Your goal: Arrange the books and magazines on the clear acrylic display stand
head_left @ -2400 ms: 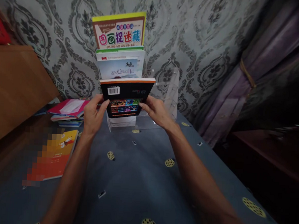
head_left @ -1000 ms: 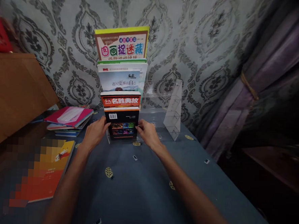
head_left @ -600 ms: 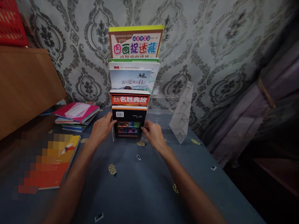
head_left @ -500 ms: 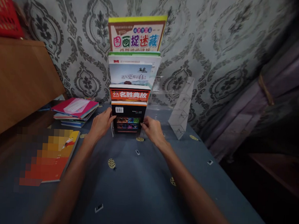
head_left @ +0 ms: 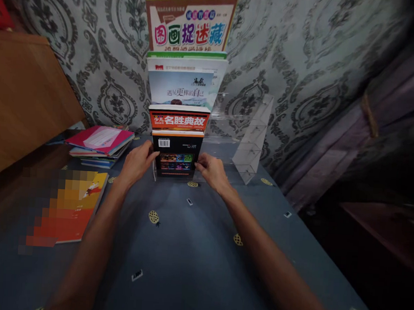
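Observation:
A black book (head_left: pixel 177 148) with a barcode and small colourful pictures stands upright in the lowest front tier of a clear tiered rack (head_left: pixel 251 143). My left hand (head_left: pixel 138 164) closes on its left edge, the thumb on the cover side. At its right edge, the fingers of my right hand (head_left: pixel 211 169) pinch the book. Behind it, rising in steps, stand an orange-topped book (head_left: pixel 179 121), a pale blue book (head_left: pixel 183 90) and a tall book with a yellow top edge (head_left: pixel 190 25).
Left of the rack lies a stack of books (head_left: pixel 100 141) with a pink one on top. Nearer me is an orange-yellow book (head_left: pixel 75 212), partly blurred out. A brown wooden panel (head_left: pixel 24 101) stands at the left, and a purple curtain (head_left: pixel 344 135) hangs at the right.
The head view has shifted down and closer, so everything sits higher in the picture. Both hands stay at the black book's edges, which has hardly moved.

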Tool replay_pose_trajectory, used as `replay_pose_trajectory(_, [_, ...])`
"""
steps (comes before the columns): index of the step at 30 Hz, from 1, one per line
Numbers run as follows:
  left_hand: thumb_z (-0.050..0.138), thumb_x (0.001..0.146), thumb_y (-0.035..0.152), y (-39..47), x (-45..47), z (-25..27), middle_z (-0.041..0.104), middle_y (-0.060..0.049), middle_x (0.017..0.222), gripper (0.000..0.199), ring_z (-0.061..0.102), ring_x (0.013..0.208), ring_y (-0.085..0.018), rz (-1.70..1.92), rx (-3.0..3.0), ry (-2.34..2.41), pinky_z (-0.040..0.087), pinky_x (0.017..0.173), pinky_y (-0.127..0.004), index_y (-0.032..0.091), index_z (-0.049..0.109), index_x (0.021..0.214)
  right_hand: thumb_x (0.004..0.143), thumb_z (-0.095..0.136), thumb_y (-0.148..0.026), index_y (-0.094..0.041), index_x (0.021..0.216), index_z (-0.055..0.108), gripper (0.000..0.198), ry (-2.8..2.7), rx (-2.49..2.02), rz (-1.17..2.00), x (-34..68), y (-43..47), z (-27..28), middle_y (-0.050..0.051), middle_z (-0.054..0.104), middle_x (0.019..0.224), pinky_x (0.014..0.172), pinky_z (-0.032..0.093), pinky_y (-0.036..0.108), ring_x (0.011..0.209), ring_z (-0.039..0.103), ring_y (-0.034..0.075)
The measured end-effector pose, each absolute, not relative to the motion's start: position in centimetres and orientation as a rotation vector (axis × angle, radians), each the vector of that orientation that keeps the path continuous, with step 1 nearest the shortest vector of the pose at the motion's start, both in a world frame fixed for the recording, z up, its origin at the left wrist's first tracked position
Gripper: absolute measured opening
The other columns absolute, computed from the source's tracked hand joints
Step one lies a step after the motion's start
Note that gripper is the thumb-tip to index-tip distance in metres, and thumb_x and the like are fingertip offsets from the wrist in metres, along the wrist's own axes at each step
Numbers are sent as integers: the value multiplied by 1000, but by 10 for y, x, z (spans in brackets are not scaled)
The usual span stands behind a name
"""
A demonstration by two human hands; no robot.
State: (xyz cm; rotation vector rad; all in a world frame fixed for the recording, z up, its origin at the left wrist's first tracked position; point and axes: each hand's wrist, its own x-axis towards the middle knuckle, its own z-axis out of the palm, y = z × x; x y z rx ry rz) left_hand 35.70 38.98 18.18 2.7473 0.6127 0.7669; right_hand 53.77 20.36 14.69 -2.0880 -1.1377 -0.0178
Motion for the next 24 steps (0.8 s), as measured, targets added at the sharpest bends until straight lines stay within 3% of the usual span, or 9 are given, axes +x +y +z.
replay_pose_trajectory(5, [51, 96, 42, 406, 326, 185, 71, -8, 101, 27, 66, 96, -26, 687, 2726, 604, 50, 84, -37, 20, 59, 109, 87, 66, -22, -20, 86, 68, 4, -1151, -2084, -51, 539, 200, 145, 7, 78, 86, 70, 49, 32, 81, 73, 23])
replay_pose_trajectory(9, [46, 96, 47, 437, 259, 173, 71, -9, 109, 35, 66, 99, -27, 568, 2742, 868, 51, 89, -39, 21, 58, 116, 86, 67, -28, -19, 95, 70, 14, -1137, -2045, -19, 539, 196, 142, 8, 79, 90, 71, 51, 33, 84, 74, 26])
replay_pose_trajectory(12, [42, 96, 47, 459, 198, 151, 64, -18, 129, 46, 61, 119, -34, 394, 2686, 1326, 48, 99, -45, 16, 56, 127, 85, 68, -31, -19, 104, 70, 23, -1162, -2031, -21, 539, 191, 138, 9, 79, 93, 73, 52, 35, 86, 75, 28])
replay_pose_trajectory(15, [40, 96, 49, 474, 155, 127, 56, -27, 140, 62, 56, 129, -40, 295, 2529, 1637, 45, 104, -51, 7, 46, 141, 84, 69, -33, -20, 99, 71, 21, -1176, -2072, -75, 537, 190, 136, 9, 79, 93, 74, 53, 38, 86, 74, 30])
replay_pose_trajectory(21, [34, 97, 47, 482, 134, 105, 47, -24, 153, 67, 46, 142, -34, 363, 2457, 1473, 35, 117, -47, 5, 39, 149, 86, 62, -42, -20, 101, 66, 27, -1105, -2012, -323, 509, 175, 125, 13, 74, 103, 82, 54, 45, 96, 70, 32])
replay_pose_trajectory(24, [38, 96, 46, 470, 138, 104, 47, -22, 154, 67, 46, 143, -31, 339, 2467, 1375, 32, 120, -45, 6, 42, 149, 91, 55, -42, -22, 90, 61, 21, -1007, -1952, -438, 476, 158, 110, 10, 69, 89, 77, 55, 42, 85, 67, 27])
